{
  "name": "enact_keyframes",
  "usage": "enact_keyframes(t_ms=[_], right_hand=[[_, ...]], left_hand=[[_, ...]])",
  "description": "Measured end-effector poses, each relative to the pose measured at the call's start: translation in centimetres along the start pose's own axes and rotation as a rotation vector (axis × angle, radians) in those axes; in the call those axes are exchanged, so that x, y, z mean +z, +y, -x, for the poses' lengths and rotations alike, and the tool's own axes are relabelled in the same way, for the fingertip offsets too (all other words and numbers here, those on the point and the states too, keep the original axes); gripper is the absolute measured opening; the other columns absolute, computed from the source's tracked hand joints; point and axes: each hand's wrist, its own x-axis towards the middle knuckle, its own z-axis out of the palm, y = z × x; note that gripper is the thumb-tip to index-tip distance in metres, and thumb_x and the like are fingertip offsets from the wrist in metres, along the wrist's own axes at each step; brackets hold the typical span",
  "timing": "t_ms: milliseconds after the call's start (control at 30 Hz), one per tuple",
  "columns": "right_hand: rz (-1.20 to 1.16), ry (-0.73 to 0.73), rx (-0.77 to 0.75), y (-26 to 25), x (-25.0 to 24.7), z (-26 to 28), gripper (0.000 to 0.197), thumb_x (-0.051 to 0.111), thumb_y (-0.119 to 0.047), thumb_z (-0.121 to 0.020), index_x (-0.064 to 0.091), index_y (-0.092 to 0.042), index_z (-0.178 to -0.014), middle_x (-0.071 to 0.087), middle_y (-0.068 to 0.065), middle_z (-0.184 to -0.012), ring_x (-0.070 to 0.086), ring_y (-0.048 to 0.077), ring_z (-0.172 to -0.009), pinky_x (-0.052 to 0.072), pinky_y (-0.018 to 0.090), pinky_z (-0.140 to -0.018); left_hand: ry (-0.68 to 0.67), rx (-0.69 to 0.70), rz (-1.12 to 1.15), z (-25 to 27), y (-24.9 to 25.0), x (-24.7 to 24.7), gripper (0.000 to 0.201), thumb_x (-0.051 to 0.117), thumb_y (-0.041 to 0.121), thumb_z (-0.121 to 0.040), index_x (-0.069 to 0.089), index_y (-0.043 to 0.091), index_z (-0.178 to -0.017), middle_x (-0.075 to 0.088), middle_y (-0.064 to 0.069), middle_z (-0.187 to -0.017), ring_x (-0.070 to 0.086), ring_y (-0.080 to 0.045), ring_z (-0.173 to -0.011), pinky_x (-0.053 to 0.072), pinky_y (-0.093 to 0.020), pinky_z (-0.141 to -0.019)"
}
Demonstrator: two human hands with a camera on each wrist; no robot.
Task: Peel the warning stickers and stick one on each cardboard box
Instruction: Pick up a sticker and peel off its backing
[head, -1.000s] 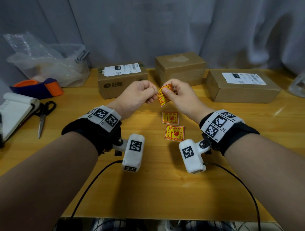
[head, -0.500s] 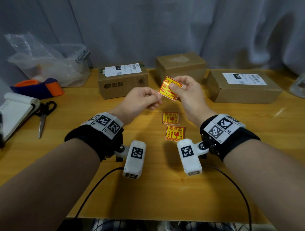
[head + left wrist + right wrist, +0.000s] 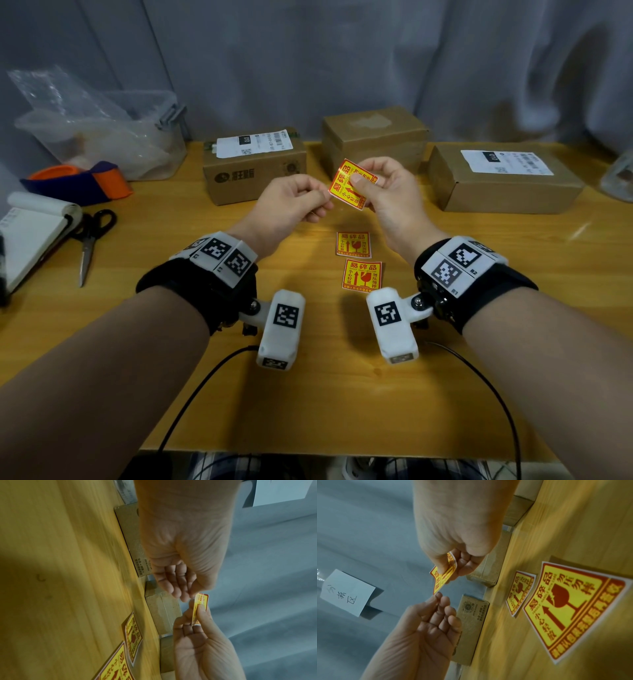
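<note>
My right hand pinches a yellow-and-red warning sticker between thumb and fingers, above the table in front of the boxes. The thumb and forefinger of my left hand meet on the sticker's lower left corner. In the wrist views the sticker is bent, and the left hand nips its corner. Two more stickers lie flat on the table. Three cardboard boxes stand at the back: left, middle, right.
Scissors and a notebook lie at the left edge. Behind them are an orange-and-blue roll and a clear plastic tub. A glass jar stands at the far right. Cables hang over the table's front edge.
The right hand has raised the sticker and turned its printed face towards me. The left hand has followed it and stays at its corner.
</note>
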Motion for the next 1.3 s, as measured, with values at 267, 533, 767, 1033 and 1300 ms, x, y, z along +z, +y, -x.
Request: enact_keyframes(t_ms=[267,533,767,1033,1300], right_hand=[[0.045,-0.009,0.034,0.2,0.2,-0.1,0.019,0.061,-0.004,-0.087,0.054,-0.018,-0.098,0.067,0.002,-0.083,0.063,0.003,-0.067,0.048,0.015,-0.058],[0.372,-0.058,-0.126,0.4,0.6,0.0,0.004,0.068,-0.017,-0.083,0.069,-0.019,-0.081,0.062,-0.002,-0.086,0.059,0.006,-0.084,0.044,0.024,-0.081],[0.188,-0.207,-0.056,-0.2,0.5,0.6,0.005,0.067,-0.013,-0.085,0.071,-0.012,-0.086,0.069,0.002,-0.076,0.062,0.01,-0.072,0.053,0.019,-0.067],[0.164,-0.202,-0.004,0.3,0.4,0.2,0.009,0.062,-0.007,-0.088,0.071,-0.005,-0.088,0.069,0.005,-0.075,0.062,0.009,-0.067,0.052,0.016,-0.064],[0.153,-0.231,0.012,0.3,0.2,0.1,0.013,0.062,-0.005,-0.087,0.072,-0.013,-0.083,0.072,-0.008,-0.066,0.065,0.003,-0.067,0.05,0.015,-0.063]], left_hand=[[0.007,0.03,0.049,0.2,0.4,0.2,0.015,0.054,0.003,-0.089,0.061,0.012,-0.08,0.065,-0.004,-0.076,0.059,-0.004,-0.064,0.049,-0.016,-0.062],[0.027,0.041,0.065,0.3,0.6,0.5,0.015,0.055,0.002,-0.088,0.06,0.012,-0.078,0.064,-0.004,-0.074,0.059,-0.005,-0.064,0.048,-0.016,-0.062],[0.047,0.037,0.025,0.3,0.8,0.5,0.012,0.056,0.003,-0.088,0.058,0.011,-0.079,0.064,-0.008,-0.074,0.057,-0.003,-0.063,0.045,-0.012,-0.059],[0.043,0.037,0.019,0.5,0.6,0.5,0.01,0.055,0.0,-0.087,0.061,0.005,-0.082,0.064,-0.007,-0.074,0.06,0.001,-0.061,0.045,-0.01,-0.059],[0.068,0.041,0.019,0.5,0.3,0.4,0.011,0.058,0.003,-0.086,0.066,0.008,-0.08,0.067,-0.003,-0.071,0.061,-0.004,-0.063,0.048,-0.013,-0.062]])
